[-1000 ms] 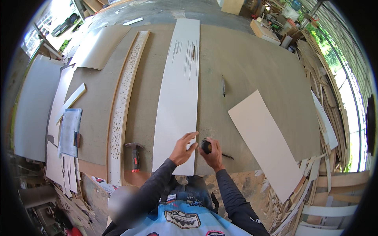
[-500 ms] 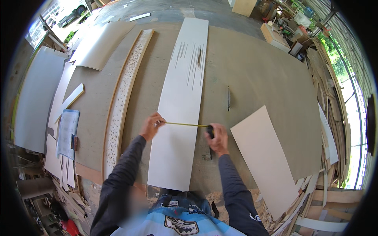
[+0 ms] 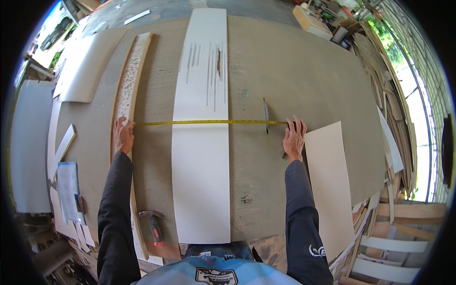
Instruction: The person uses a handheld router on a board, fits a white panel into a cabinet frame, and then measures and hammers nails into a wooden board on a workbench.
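A yellow tape measure blade (image 3: pixel 199 122) is stretched straight across the long white board (image 3: pixel 202 175), running well past both its edges. My left hand (image 3: pixel 123 137) is closed at the blade's left end, over the long wooden-edged strip with a speckled face (image 3: pixel 127 85). At the other end, my right hand (image 3: pixel 294 138) grips the tape measure; its case is mostly hidden under my fingers. Dark slots are cut in the far half of the white board. Between the board and my right hand, a saw blade (image 3: pixel 266 116) stands up through the brown tabletop (image 3: pixel 285 61).
A hammer (image 3: pixel 156 229) with a black and red handle lies near the front edge. A pale panel (image 3: pixel 330 180) rests right of my right forearm. Curved white sheets (image 3: pixel 90 66), a clipboard-like blue-edged sheet (image 3: pixel 70 192) and stacked wood offcuts (image 3: pixel 392 104) surround the tabletop.
My hands have moved far apart, drawing the tape out from roughly the board's width to well beyond it. The view has shifted, and the hammer now shows.
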A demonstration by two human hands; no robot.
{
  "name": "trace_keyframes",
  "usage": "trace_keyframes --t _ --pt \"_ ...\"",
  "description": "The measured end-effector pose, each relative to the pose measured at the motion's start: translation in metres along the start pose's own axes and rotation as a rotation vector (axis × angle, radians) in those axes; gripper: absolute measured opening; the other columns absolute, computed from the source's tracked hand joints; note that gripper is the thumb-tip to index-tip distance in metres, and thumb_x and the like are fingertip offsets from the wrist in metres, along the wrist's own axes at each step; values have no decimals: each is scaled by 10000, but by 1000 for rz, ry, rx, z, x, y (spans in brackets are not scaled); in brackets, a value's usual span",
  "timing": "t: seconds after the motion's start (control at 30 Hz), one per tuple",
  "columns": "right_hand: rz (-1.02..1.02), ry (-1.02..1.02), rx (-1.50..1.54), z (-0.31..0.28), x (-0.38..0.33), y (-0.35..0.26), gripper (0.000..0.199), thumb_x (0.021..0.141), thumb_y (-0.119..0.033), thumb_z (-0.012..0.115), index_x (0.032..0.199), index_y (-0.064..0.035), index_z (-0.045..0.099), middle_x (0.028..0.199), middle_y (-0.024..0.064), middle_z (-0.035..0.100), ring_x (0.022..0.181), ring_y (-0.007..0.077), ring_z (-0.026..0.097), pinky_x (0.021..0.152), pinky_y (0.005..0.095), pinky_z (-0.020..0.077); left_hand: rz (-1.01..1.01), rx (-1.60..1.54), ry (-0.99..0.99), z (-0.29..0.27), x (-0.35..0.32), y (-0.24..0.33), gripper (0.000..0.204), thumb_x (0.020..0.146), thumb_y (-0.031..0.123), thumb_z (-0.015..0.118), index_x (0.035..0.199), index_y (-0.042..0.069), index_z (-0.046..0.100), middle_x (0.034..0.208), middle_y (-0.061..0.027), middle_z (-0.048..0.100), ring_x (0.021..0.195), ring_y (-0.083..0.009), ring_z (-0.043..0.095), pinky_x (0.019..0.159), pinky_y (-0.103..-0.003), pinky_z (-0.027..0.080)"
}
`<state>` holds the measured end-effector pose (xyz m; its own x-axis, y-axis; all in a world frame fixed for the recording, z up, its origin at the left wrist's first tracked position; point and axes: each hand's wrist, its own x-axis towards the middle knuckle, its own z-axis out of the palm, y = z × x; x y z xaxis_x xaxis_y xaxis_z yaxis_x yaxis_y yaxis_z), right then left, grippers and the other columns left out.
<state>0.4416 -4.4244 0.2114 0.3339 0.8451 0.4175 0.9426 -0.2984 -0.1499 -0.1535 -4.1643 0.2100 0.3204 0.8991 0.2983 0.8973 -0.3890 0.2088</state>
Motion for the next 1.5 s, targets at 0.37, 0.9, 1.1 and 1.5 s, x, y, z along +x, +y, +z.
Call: trace_keyframes --t 0.37,0.9,1.1,1.5 --pt "91 115 12 10 3 2 142 897 -116 591 1021 -125 661 1231 50 536 1190 334 458 946 461 464 -72 96 26 26 1 -4 162 932 47 539 1051 122 620 1286 -105 515 1236 -311 481 1008 -453 367" --pt "12 84 29 16 1 18 184 852 -105 638 1031 -148 652 1143 17 573 1170 300 474 919 468 430 -49 161 43 33 0 -5 133 984 133 509 1055 150 620 1290 -96 518 1213 -324 494 977 -460 380" --pt "-17 103 9 17 1 17 202 856 -120 644 1056 -153 647 1147 12 575 1178 293 475 904 472 425 -73 120 29 31 -2 -14 210 980 106 509 1158 150 612 1326 -121 511 1231 -340 489 1014 -444 385" --pt "-13 111 -5 16 1 18 213 851 -108 647 1057 -164 657 1147 -9 591 1161 267 491 908 457 422 -594 134 -35 -67 -172 7 1047 706 520 809 1523 116 293 1536 -206 320 1431 -396 258 1156 -543 229"
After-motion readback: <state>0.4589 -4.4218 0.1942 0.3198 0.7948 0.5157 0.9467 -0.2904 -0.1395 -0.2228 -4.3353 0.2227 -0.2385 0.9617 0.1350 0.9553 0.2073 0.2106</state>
